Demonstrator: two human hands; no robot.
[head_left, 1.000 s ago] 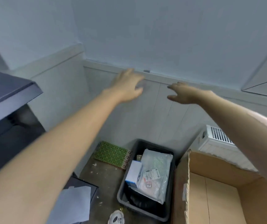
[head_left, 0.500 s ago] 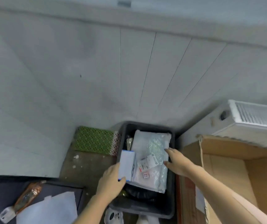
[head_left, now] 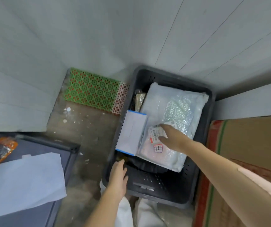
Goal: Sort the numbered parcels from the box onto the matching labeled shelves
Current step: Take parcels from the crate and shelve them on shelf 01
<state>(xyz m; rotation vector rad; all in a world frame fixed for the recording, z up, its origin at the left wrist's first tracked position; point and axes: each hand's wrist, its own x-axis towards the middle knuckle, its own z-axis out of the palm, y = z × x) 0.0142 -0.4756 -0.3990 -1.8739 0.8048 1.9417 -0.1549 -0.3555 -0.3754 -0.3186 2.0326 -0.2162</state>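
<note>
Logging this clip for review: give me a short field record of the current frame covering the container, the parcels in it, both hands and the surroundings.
container: dark grey plastic crate on the floor
top parcel: white bubble-wrap mailer with printed label and a handwritten tag reading 12
second parcel: white box with blue edges, beside the mailer at the crate's left wall
right hand: fingers straight, on the mailer's label
left hand: open, over the crate's near left rim
surroundings: green lattice mat; brown cardboard box; white paper sheet

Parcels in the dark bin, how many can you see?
3: a bubble-wrap parcel on top, a white-and-blue box left of it, a tan packet partly hidden. More may lie underneath.
</note>
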